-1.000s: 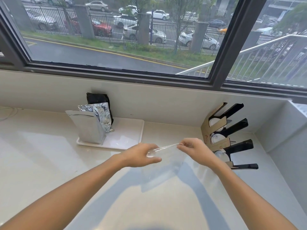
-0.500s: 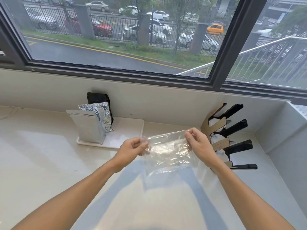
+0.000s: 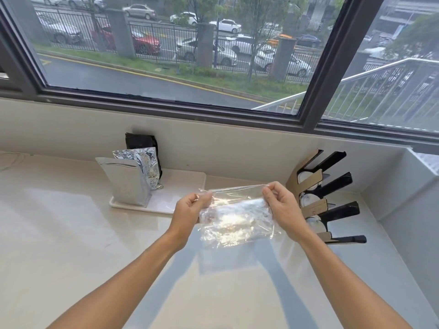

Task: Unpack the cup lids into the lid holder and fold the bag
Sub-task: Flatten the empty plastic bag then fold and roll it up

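head view, left to right: silver foil pouches (image 3: 129, 181) stand on a white tray (image 3: 187, 186) near the wall. left hand (image 3: 190, 210) pinches the left top corner of a clear plastic bag (image 3: 237, 217), fingers clamped on the film. right hand (image 3: 281, 205) pinches the right top corner likewise. bag hangs crumpled above the pale counter (image 3: 71, 233). just right stands the lid holder (image 3: 316, 205), white cup lids (image 3: 308, 200) in its slots.
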